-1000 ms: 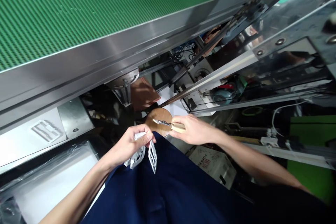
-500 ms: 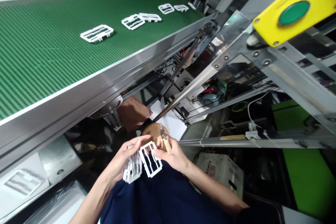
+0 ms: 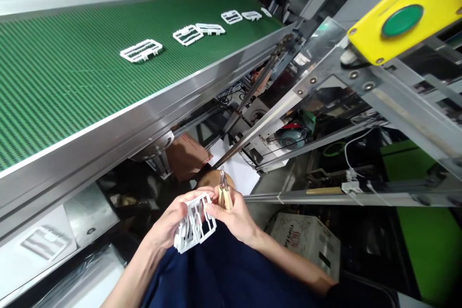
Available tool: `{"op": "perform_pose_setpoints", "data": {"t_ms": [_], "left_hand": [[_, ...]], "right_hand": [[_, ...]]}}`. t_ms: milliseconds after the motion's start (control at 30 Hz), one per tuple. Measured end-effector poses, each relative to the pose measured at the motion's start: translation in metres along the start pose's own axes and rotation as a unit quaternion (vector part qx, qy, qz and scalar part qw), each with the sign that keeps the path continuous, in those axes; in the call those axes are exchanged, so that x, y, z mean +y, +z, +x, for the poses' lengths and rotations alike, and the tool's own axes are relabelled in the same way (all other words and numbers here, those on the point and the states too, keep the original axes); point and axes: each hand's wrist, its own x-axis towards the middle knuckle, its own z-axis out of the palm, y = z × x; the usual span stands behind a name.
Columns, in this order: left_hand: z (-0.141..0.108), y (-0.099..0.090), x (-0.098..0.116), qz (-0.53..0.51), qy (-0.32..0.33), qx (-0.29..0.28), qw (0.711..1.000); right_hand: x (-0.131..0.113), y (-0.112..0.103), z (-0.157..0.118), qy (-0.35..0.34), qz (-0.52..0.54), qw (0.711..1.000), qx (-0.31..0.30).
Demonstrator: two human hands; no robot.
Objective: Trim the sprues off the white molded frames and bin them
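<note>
- The stack of white frames [image 3: 184, 237] is in front of the person's body, low and between both hands, its edges slightly fanned.
- The left hand [image 3: 169, 224] is closed round the stack, thumb in front.
- The right hand [image 3: 236, 217] is clamped on yellow-handled nippers [image 3: 224, 196], tips pointing away from the body; its thumb also presses the nearest frame.
- For a clean job, the frames are best gripped lightly and squared edge to edge, since the thin bars probably flex; the nipper tips are best kept clear of fingers and bars.
- Just beyond the hands is a round brown seat [image 3: 207, 179], partly hidden by them.
- Further off, a green conveyor belt [image 3: 79, 82] carries more white frames, the nearest one [image 3: 141, 51] lying apart; its metal side rail [image 3: 122, 122] stands between them and the hands.
- Right of this, a slanting metal bar [image 3: 260, 129] limits elbow room below a yellow button box [image 3: 404, 19].
</note>
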Motion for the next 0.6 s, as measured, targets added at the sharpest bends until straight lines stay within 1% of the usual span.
{"op": "perform_pose_setpoints", "data": {"t_ms": [67, 133, 200, 233, 267, 300, 367, 400, 433, 500, 567, 600], "left_hand": [[0.0, 0.002, 0.0, 0.008, 0.01, 0.009, 1.0], [0.0, 0.002, -0.001, -0.005, 0.008, 0.038, 0.999], [0.002, 0.002, 0.001, -0.027, -0.002, 0.082, 0.996], [0.003, 0.002, 0.002, -0.035, -0.009, 0.1, 0.994], [0.005, 0.003, 0.005, -0.037, -0.016, 0.109, 0.993], [0.006, 0.004, 0.008, -0.033, -0.023, 0.112, 0.993], [0.009, 0.009, 0.014, -0.019, -0.036, 0.109, 0.993], [0.009, 0.011, 0.017, -0.01, -0.041, 0.111, 0.993], [0.01, 0.014, 0.02, 0.0, -0.042, 0.116, 0.992], [0.01, 0.018, 0.022, 0.021, -0.044, 0.126, 0.991], [0.009, 0.019, 0.022, 0.046, -0.043, 0.123, 0.99], [0.008, 0.019, 0.022, 0.059, -0.042, 0.119, 0.99]], "right_hand": [[-0.001, 0.001, 0.0, -0.009, -0.02, 1.0, -0.001], [-0.004, -0.001, 0.001, -0.011, -0.063, 0.998, 0.01], [-0.011, -0.008, 0.005, -0.027, -0.145, 0.989, 0.013], [-0.017, -0.013, 0.007, -0.046, -0.207, 0.977, 0.009], [-0.024, -0.02, 0.009, -0.074, -0.28, 0.957, 0.003], [-0.033, -0.026, 0.011, -0.107, -0.356, 0.928, -0.006], [-0.05, -0.039, 0.014, -0.16, -0.493, 0.855, -0.026], [-0.058, -0.044, 0.015, -0.178, -0.546, 0.818, -0.035], [-0.066, -0.048, 0.016, -0.19, -0.588, 0.785, -0.045], [-0.076, -0.052, 0.019, -0.203, -0.646, 0.733, -0.064], [-0.082, -0.053, 0.021, -0.215, -0.684, 0.692, -0.083], [-0.084, -0.052, 0.022, -0.218, -0.697, 0.677, -0.092]]}}
